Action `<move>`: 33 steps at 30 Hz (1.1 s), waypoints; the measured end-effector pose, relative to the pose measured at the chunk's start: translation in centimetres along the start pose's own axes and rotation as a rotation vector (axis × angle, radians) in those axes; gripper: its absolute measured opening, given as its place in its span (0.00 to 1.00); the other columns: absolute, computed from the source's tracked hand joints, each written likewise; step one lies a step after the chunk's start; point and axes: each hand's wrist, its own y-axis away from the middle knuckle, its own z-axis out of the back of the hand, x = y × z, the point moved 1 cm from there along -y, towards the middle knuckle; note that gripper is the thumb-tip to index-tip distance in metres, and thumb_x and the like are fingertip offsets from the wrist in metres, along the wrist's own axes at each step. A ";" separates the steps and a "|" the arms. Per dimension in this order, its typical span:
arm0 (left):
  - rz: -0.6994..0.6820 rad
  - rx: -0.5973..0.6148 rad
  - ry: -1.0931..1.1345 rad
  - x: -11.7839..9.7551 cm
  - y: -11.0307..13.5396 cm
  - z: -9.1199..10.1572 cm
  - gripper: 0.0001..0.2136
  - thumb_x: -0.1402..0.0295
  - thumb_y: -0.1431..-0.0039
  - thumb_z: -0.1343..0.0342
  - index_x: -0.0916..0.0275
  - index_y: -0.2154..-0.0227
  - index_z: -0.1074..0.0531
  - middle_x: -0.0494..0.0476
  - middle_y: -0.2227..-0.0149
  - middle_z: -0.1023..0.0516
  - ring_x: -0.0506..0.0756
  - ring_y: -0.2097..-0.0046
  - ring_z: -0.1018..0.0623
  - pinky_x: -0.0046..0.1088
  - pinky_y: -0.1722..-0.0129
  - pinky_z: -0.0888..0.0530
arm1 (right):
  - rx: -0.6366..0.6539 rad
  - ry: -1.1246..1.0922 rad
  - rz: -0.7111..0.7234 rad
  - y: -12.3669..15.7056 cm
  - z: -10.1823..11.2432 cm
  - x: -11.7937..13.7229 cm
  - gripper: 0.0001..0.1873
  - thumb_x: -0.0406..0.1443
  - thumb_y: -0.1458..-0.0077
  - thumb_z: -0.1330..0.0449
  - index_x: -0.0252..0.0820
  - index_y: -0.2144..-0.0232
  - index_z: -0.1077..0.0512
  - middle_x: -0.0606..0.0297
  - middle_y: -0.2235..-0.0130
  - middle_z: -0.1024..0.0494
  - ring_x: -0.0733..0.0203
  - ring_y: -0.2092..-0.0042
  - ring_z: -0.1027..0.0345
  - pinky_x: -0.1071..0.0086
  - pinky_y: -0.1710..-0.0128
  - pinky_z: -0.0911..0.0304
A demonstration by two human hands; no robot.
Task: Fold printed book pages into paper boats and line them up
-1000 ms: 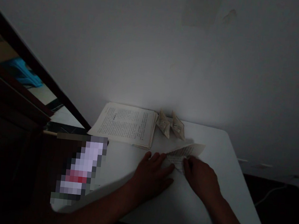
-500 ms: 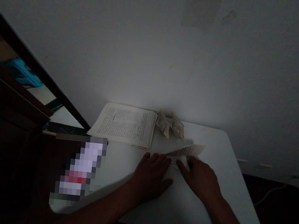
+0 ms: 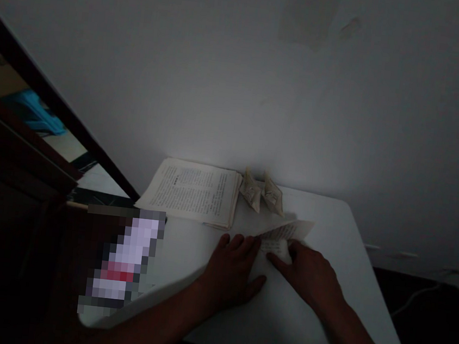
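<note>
The scene is dim. A printed sheet of paper (image 3: 284, 233), partly folded with one edge raised, lies on the white table (image 3: 320, 324). My left hand (image 3: 232, 271) rests flat on the paper's left part, fingers stretched out. My right hand (image 3: 309, 276) presses on the paper from the right, its thumb and forefinger reaching toward the fold. Behind them, two small folded paper shapes (image 3: 260, 193) stand near the wall.
An open book (image 3: 195, 190) lies at the table's back left. A dark wooden frame (image 3: 32, 135) runs along the left. A blurred-out patch (image 3: 122, 259) covers the table's left edge. A white cable (image 3: 417, 298) lies on the dark floor at right.
My right hand's fingers slid left along the paper toward my left hand, flattening the fold. My left hand stayed nearly still.
</note>
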 end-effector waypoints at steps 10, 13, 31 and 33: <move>0.001 -0.010 -0.011 0.1 0.1 -0.2 0.30 0.53 0.45 0.51 0.65 0.43 0.43 0.63 0.47 0.35 0.64 0.50 0.36 0.46 0.51 0.40 | 0.019 -0.031 -0.006 1.3 0.3 -1.2 0.21 0.54 0.52 0.46 0.43 0.74 0.29 0.60 0.72 0.22 0.53 0.69 0.28 0.66 0.74 0.44; 0.009 -0.009 -0.016 0.1 0.0 -0.2 0.29 0.53 0.45 0.50 0.65 0.44 0.43 0.62 0.47 0.35 0.64 0.50 0.36 0.46 0.50 0.40 | 0.039 -0.042 -0.012 1.4 0.4 -1.6 0.21 0.54 0.51 0.46 0.44 0.74 0.28 0.61 0.72 0.22 0.54 0.70 0.28 0.67 0.74 0.44; 0.002 -0.011 -0.015 0.1 0.1 -0.2 0.29 0.53 0.45 0.51 0.64 0.43 0.43 0.63 0.47 0.35 0.64 0.50 0.37 0.46 0.50 0.40 | 0.112 -0.077 -0.019 3.3 0.5 -4.8 0.17 0.52 0.51 0.44 0.46 0.77 0.29 0.66 0.75 0.24 0.56 0.71 0.29 0.69 0.77 0.47; 0.002 -0.013 -0.013 0.1 0.1 -0.3 0.29 0.54 0.45 0.50 0.64 0.44 0.43 0.63 0.47 0.35 0.64 0.50 0.37 0.46 0.50 0.41 | 0.108 -0.079 -0.005 3.4 0.4 -4.9 0.17 0.51 0.51 0.44 0.46 0.77 0.29 0.66 0.76 0.24 0.56 0.72 0.30 0.69 0.77 0.47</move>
